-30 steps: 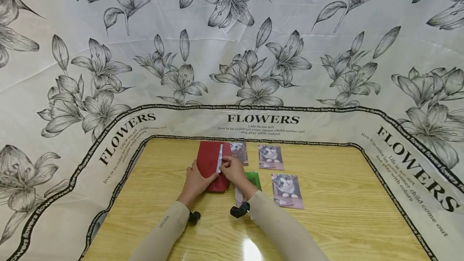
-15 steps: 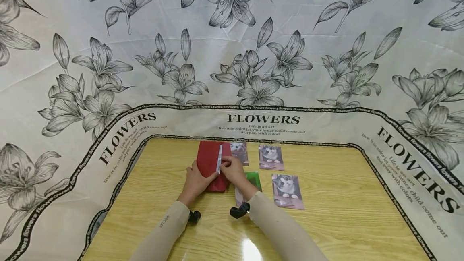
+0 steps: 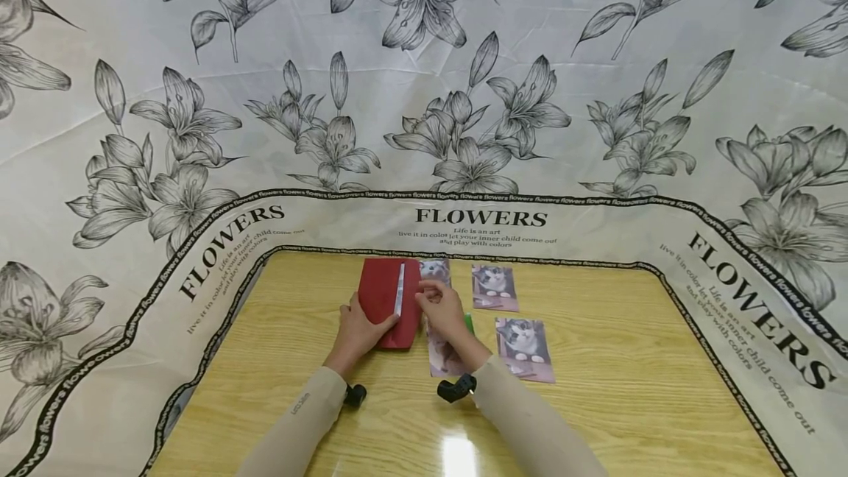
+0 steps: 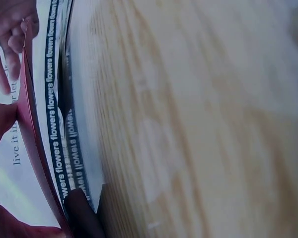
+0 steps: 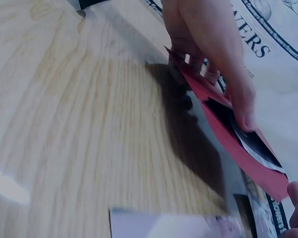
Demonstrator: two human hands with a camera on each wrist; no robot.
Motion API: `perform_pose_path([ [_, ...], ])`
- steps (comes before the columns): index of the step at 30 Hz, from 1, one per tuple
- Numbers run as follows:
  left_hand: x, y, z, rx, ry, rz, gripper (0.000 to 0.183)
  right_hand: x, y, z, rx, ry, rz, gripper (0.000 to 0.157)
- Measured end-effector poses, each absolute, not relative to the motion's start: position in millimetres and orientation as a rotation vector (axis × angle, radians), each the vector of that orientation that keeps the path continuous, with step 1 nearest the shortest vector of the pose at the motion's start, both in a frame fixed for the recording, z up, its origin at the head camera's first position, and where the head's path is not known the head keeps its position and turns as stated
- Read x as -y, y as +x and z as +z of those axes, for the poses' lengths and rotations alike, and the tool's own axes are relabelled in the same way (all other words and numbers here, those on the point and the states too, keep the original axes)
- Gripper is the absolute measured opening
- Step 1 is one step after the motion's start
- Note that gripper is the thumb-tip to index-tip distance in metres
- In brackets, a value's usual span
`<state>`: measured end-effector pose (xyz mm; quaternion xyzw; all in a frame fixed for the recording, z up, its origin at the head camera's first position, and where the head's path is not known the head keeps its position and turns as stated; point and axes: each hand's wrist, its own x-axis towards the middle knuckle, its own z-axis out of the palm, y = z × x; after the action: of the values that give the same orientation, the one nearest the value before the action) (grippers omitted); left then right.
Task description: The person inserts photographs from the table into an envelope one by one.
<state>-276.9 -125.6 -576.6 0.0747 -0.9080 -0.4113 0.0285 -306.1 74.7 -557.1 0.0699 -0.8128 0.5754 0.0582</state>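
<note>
A red envelope (image 3: 379, 289) is raised off the wooden table, tilted, with a photo card (image 3: 400, 291) showing as a pale strip in its slit. My left hand (image 3: 356, 331) grips the envelope's lower left part, thumb at the slit in the right wrist view, where the card (image 5: 248, 136) looks dark with a white edge. Beside the envelope's right edge is my right hand (image 3: 442, 313), its fingers loosely bent and holding nothing that I can see. Whether a fingertip touches the red edge I cannot tell.
Cat photos lie on the table (image 3: 629, 359): one at the back (image 3: 494, 287), one nearer me (image 3: 525, 350), one partly behind the envelope (image 3: 436, 269), one under my right wrist (image 3: 445, 357). A bit of something green (image 3: 469, 323) shows beside that wrist. Flower-printed cloth (image 3: 477, 131) surrounds the table.
My right hand has let go of the card's edge and moved slightly right, away from the slit. More of the strip now shows. My left hand stays on the envelope.
</note>
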Motion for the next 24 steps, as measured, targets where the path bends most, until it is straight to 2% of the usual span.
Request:
perform_pose_path([
  [24, 126.8, -275.4, -573.3, 2.795, 0.223, -1.31, 0.113, -172.9, -317.4, -561.1, 2.509, -0.001, 1.625, 0.043],
])
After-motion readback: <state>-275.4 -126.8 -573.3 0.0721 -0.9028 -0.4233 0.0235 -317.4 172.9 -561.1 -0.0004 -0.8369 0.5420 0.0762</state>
